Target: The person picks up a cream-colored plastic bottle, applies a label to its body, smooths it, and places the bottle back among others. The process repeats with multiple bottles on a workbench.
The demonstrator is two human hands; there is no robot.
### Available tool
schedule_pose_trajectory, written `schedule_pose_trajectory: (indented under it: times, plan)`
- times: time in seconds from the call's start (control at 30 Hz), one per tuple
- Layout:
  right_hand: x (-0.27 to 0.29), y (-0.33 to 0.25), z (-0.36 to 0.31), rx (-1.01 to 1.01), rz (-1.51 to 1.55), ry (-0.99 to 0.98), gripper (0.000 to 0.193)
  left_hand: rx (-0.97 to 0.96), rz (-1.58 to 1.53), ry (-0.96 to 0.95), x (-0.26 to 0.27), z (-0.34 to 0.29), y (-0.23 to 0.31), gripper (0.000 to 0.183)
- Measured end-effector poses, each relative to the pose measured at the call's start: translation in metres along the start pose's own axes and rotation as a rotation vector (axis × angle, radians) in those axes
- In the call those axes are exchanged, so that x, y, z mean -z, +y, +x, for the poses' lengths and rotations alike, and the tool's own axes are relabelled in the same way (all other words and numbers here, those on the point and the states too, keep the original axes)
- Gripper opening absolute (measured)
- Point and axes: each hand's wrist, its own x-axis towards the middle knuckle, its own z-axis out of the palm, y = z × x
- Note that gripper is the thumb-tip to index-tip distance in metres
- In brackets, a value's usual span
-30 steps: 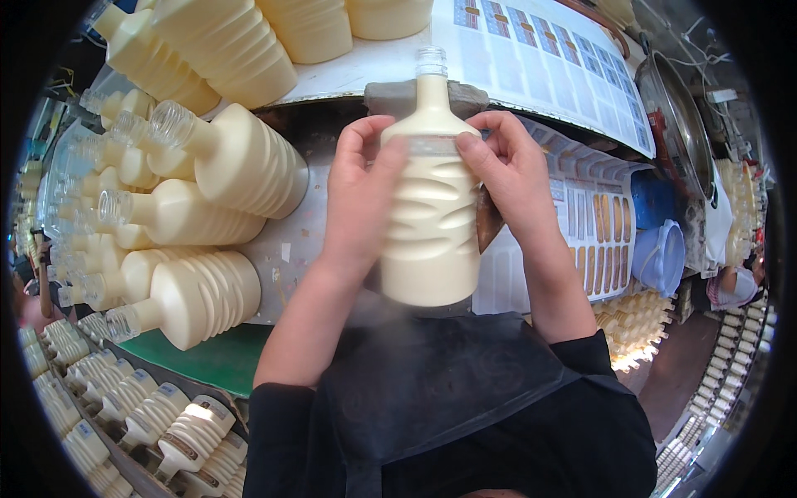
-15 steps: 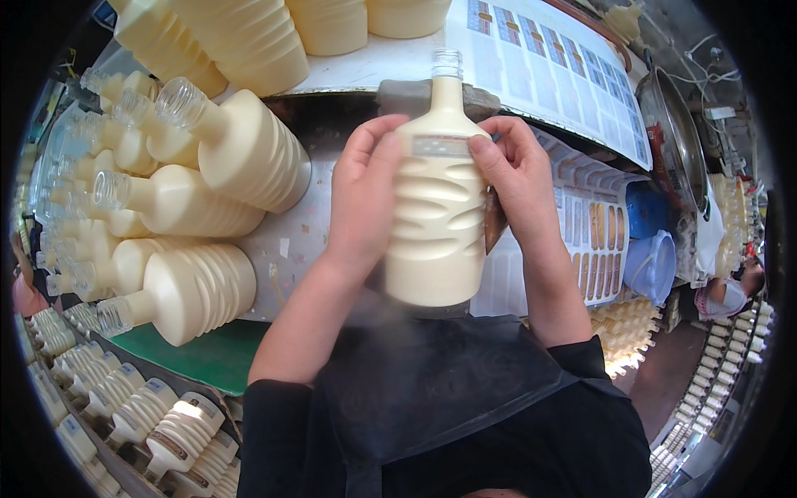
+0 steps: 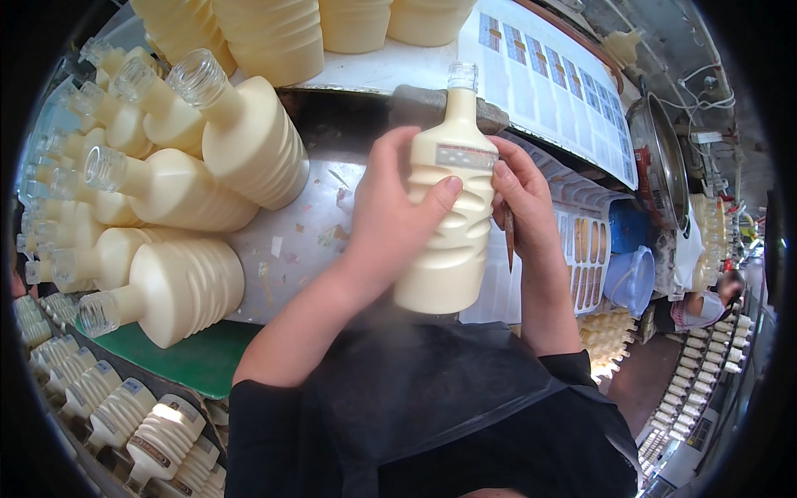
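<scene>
A cream-coloured bottle with wavy ridges (image 3: 452, 249) is held just right of the frame's centre, its clear threaded neck pointed toward the upper edge. A narrow grey label (image 3: 466, 156) with a reddish border is seen across its shoulder. The bottle's left side is gripped by the left hand (image 3: 398, 203), the thumb laid over the front below the label. By the right hand (image 3: 529, 199), its fingers curled in, the label's right end is touched, and a pointed brown tool (image 3: 510, 241) is held, tip downward. Behind the neck, a grey block (image 3: 415, 106) is set. At the left, more cream bottles (image 3: 199, 286) are piled on their sides on a grey worktable (image 3: 320, 212). Sheets of labels are spread at upper right (image 3: 540, 108) and right of centre (image 3: 588, 241), where a light-blue bucket (image 3: 631, 282) is placed nearby. Labelled bottles (image 3: 166, 444) are racked at lower left.
</scene>
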Motion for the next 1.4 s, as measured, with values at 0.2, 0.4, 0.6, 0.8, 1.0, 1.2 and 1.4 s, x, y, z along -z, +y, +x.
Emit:
schedule_pose_trajectory:
  times: [0.2, 0.4, 0.6, 0.8, 1.0, 1.2, 1.4]
  plan:
    - [-0.001, -0.007, -0.001, 0.025, -0.067, 0.015, 0.042, 0.059, 0.028, 0.007, 0.006, 0.01, -0.001, 0.053]
    - [-0.008, -0.006, -0.001, 0.045, -0.072, 0.051, 0.043, 0.065, -0.035, 0.002, 0.009, 0.015, -0.003, 0.04]
    - [-0.007, -0.005, 0.0, 0.042, -0.093, 0.068, 0.043, 0.137, -0.233, -0.039, 0.013, 0.011, -0.004, 0.03]
    - [-0.002, -0.003, -0.007, -0.001, -0.031, 0.072, 0.045, 0.18, -0.296, 0.024, 0.018, 0.001, -0.002, 0.035]
    - [0.003, 0.0, -0.011, -0.079, 0.022, -0.003, 0.045, 0.116, -0.234, 0.005, 0.016, -0.014, -0.001, 0.061]
    - [-0.007, -0.004, -0.018, -0.065, 0.007, 0.0, 0.046, -0.001, -0.043, 0.02, 0.003, -0.021, -0.005, 0.078]
    - [-0.004, -0.014, -0.022, 0.03, -0.097, 0.03, 0.041, 0.047, -0.311, -0.079, 0.003, -0.014, -0.002, 0.072]
